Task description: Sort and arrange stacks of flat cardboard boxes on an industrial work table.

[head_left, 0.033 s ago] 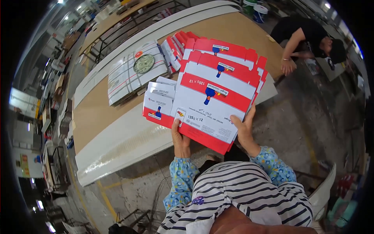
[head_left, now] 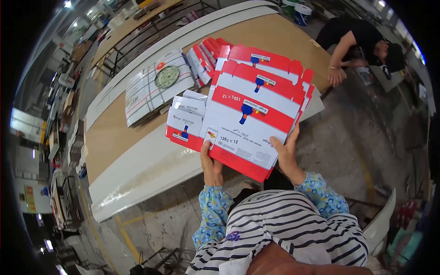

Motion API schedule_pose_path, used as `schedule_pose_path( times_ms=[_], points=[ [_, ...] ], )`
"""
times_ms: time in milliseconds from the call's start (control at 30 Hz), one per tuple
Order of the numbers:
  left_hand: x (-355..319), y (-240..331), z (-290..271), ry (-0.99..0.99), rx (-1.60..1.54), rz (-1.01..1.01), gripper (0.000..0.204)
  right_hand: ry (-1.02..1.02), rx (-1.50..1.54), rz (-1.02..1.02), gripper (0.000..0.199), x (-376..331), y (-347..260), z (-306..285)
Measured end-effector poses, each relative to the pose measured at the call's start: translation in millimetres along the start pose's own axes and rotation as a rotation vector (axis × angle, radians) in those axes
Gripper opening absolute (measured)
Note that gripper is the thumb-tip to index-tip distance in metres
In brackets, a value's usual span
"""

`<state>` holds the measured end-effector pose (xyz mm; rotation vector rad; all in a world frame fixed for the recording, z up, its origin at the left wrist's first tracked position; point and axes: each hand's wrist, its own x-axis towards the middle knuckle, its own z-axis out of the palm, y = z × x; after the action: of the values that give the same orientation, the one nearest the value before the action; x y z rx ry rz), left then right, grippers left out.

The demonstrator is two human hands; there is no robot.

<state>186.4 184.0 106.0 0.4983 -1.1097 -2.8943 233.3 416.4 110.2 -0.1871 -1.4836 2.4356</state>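
A fanned stack of flat red-and-white carton blanks [head_left: 250, 123], printed with a blue figure, is tilted up in front of me over the table's near edge. My left hand [head_left: 211, 167] grips its lower left edge, with the thumb on the front face. On the right edge, my right hand [head_left: 287, 153] is closed with its thumb across the print. The fingers behind the stack are hidden. Smaller white flaps [head_left: 184, 123] stick out at the stack's left side.
The table [head_left: 110, 123] is covered in brown board. On it lie a strapped bundle of printed sheets [head_left: 158, 87] and more red-and-white cartons [head_left: 200, 64]. A co-worker in black [head_left: 346, 39] bends at the far right, one hand by the table corner. Buckets [head_left: 302, 14] stand beyond.
The view has shifted very slightly. Both hands keep the same hold on the carton blanks.
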Motion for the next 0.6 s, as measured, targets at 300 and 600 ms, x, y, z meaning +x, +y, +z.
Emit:
schedule_pose_path(
  times_ms=[300, 600],
  points=[
    [-23, -19, 66, -0.029, 0.131, 0.11, 0.053, 0.316, -0.264, -0.075, 0.062, -9, -50, -143],
    [-79, -43, 145, -0.165, 0.642, -0.103, 0.038, -0.299, -1.226, -0.689, 0.082, 41, -198, -100]
  ],
)
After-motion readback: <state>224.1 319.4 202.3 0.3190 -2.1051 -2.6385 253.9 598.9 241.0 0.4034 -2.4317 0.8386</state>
